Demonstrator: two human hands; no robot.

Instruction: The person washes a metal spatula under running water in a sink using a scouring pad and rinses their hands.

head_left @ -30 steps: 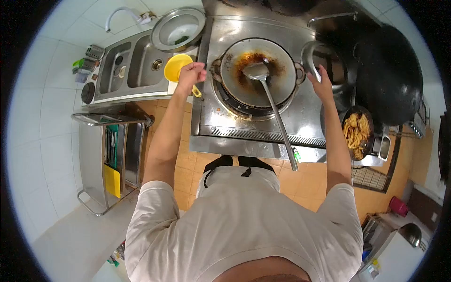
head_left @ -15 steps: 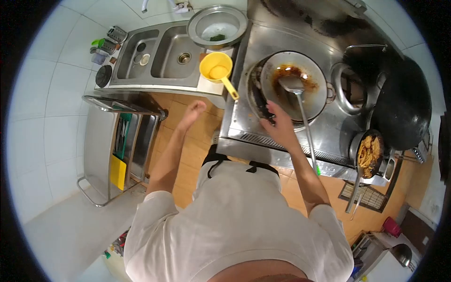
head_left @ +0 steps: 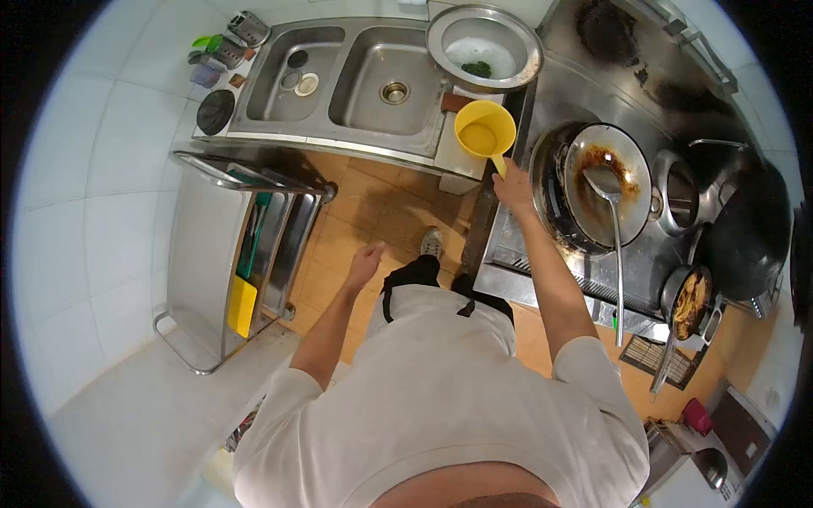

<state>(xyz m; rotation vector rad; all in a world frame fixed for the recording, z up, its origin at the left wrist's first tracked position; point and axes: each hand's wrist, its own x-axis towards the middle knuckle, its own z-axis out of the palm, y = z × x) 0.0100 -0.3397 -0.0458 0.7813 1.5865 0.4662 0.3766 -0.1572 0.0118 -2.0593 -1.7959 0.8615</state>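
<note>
My right hand [head_left: 514,193] is closed around the handle of a yellow water dipper [head_left: 484,129], which sits on the counter corner between the sink and the stove. My left hand [head_left: 366,264] hangs over the floor with its fingers curled, and nothing shows in it. On the stove, to the right of my right hand, rests a wok [head_left: 584,212] with brown oily residue. A long-handled wok spatula [head_left: 616,245] lies in it, its handle sticking out over the stove's front edge.
Behind the dipper stands a metal basin [head_left: 529,68] with water and greens [head_left: 477,69]. Left of it is a double sink [head_left: 385,127]. A small pan of food [head_left: 690,303] and a large black wok [head_left: 745,237] are at the right. A metal cart [head_left: 203,271] stands left.
My right hand has moved from beside the wok to the dipper's handle and taken hold of it. The view has shifted, and one foot now shows stepping toward the sink.
</note>
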